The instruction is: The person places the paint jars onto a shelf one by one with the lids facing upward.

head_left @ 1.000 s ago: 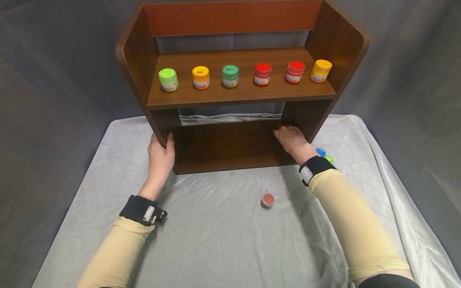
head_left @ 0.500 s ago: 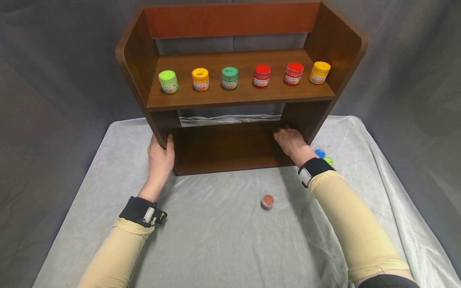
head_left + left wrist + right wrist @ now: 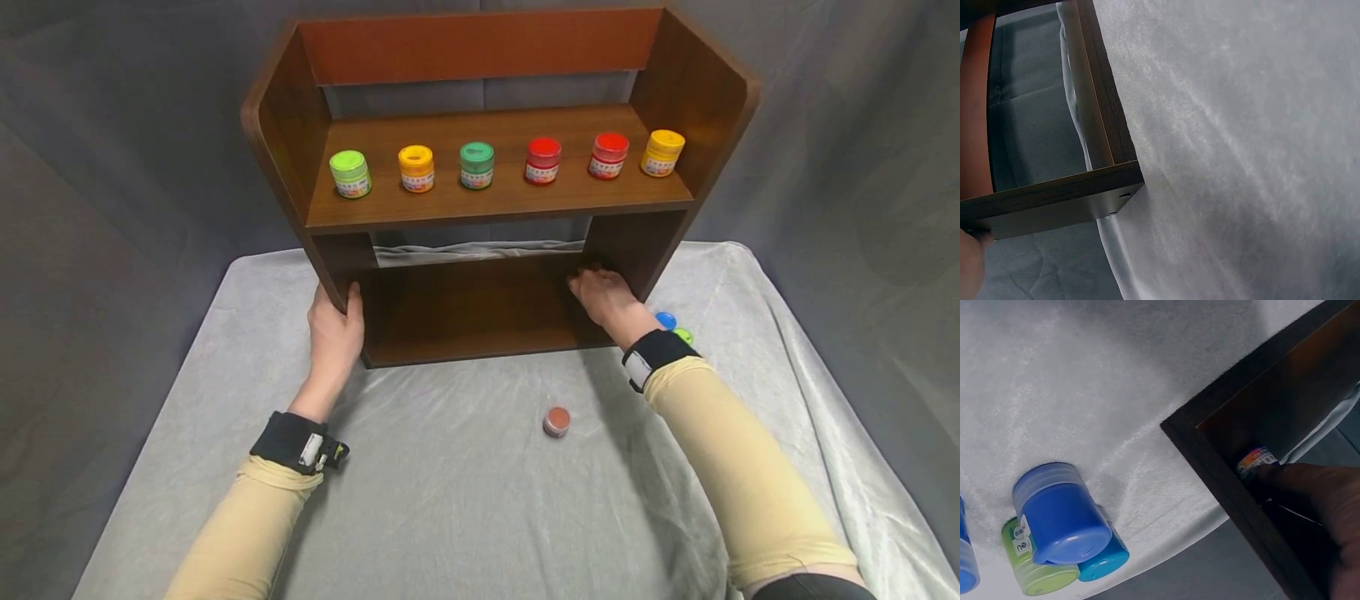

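My left hand [image 3: 334, 332] grips the shelf [image 3: 495, 214] at its left, right hand [image 3: 603, 296] pinches a jar [image 3: 1256, 460] inside lower right; one jolt could topple the upper jars [image 3: 476, 167]

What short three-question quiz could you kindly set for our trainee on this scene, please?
1. How many small round coloured jars stand on the upper board of the dark brown wooden two-tier shelf?
2. Which of the person's hands reaches into the lower compartment?
3. Where is the small round reddish-brown container? a) on the upper board; b) on the grey cloth in front of the shelf; c) in the person's left hand.

Key: 1. Six. 2. The right hand; the left hand grips the left side panel. 3. b.
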The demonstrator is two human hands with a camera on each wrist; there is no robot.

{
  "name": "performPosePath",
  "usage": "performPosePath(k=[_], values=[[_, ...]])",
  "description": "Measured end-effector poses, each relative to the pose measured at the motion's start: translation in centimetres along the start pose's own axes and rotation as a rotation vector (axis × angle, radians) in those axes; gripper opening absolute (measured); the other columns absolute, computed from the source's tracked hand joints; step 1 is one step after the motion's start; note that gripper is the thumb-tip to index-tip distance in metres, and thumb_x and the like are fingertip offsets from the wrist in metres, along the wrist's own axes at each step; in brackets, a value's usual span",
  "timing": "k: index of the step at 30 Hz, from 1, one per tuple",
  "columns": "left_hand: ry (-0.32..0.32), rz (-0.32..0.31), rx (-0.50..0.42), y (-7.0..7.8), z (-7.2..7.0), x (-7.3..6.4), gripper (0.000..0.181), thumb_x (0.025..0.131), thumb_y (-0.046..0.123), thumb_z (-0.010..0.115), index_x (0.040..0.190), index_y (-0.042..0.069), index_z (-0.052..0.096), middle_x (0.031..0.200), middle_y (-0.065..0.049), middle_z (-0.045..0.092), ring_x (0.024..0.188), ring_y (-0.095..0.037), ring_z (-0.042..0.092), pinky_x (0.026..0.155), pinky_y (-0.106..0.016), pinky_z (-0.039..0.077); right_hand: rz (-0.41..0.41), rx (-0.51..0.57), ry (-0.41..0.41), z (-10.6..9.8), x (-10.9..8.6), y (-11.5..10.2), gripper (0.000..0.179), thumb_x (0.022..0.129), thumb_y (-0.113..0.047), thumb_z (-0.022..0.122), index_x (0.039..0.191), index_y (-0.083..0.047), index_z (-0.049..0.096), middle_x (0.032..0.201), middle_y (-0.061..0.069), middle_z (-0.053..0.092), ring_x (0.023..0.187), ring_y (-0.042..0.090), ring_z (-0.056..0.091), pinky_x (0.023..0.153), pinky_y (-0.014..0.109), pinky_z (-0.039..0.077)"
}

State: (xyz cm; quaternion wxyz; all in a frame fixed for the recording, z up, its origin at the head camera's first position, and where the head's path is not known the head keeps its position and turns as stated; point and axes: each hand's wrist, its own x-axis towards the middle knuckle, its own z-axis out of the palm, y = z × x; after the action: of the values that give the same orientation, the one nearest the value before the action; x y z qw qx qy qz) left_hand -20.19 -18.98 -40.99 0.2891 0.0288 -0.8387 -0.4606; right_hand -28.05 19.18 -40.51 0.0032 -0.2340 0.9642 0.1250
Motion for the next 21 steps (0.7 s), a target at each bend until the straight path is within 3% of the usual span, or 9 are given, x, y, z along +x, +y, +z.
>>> performPosePath(k=[7,14,17,21], values=[[0.009,0.002,0.002,-0.2,0.0,0.0,0.036,0.1,0.02,0.054,0.123,-0.008,0.055,0.117,-0.028,0.063,0.113,-0.044,0.061,0.096,-0.055,0.046,-0.02,0.042,0.096,-0.8,-0.5,-0.2,0.027,0.089,0.005,0.062,0.114,-0.002,0.065,0.114,0.023,0.065,0.109,0.041,0.061,0.084,0.047,0.057],[0.004,-0.001,0.012,-0.3,0.0,-0.3,0.035,0.101,0.02,0.053,0.122,-0.008,0.056,0.115,-0.029,0.063,0.113,-0.045,0.061,0.096,-0.056,0.046,-0.061,0.273,0.248,-1.8,-2.4,-0.9,0.022,0.09,-0.008,0.069,0.111,-0.002,0.066,0.109,0.02,0.066,0.102,0.041,0.064,0.078,0.052,0.056],[-0.005,0.0,0.011,-0.3,0.1,-0.3,0.035,0.101,0.02,0.052,0.123,-0.007,0.055,0.114,-0.029,0.063,0.112,-0.044,0.061,0.095,-0.055,0.046,-0.106,0.406,0.253,-2.1,-3.4,-1.3,0.023,0.089,-0.011,0.072,0.11,-0.002,0.067,0.106,0.016,0.07,0.095,0.034,0.068,0.079,0.048,0.056],[-0.013,0.006,0.007,-0.2,0.0,-0.1,0.034,0.102,0.02,0.051,0.124,-0.007,0.054,0.115,-0.028,0.062,0.109,-0.043,0.061,0.094,-0.055,0.046,-0.185,0.543,0.184,-2.4,-4.6,-1.9,0.02,0.09,-0.013,0.073,0.107,-0.003,0.069,0.098,0.012,0.073,0.087,0.023,0.069,0.079,0.041,0.056]])
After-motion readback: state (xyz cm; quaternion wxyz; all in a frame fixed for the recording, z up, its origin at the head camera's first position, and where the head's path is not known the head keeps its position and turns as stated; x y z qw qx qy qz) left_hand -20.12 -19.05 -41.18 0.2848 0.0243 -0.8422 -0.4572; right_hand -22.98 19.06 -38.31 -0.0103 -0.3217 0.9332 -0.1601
